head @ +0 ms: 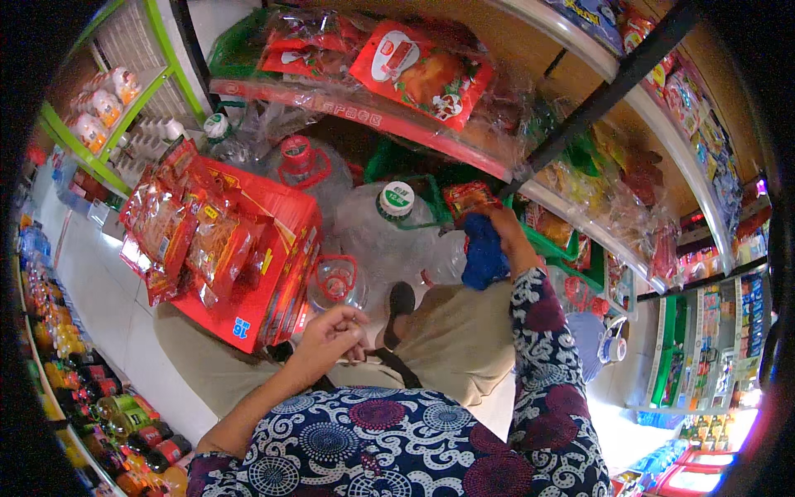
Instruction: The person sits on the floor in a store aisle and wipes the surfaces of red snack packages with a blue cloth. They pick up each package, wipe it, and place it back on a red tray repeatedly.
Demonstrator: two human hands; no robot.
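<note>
My right hand (pixel 510 231) reaches toward the low shelf and holds a blue cloth (pixel 483 251). A red snack packet (pixel 470 200) is at its fingertips, by the edge of a green basket; whether the fingers grip the packet too, I cannot tell. My left hand (pixel 336 332) is raised above my lap with the fingers curled, and I see nothing in it. Left of it, a stack of red cardboard boxes (pixel 279 217) carries several red snack packets (pixel 214 239). Large clear plastic jugs (pixel 366 217) stand on the floor before me, one with a green and white cap.
A shelf with a red edge strip (pixel 348 115) crosses above the jugs, holding packaged food (pixel 422 71). A black post (pixel 596 102) slants at the upper right. Drink bottles (pixel 127 416) line the lower left. A blue jug (pixel 587 338) stands right of my right arm.
</note>
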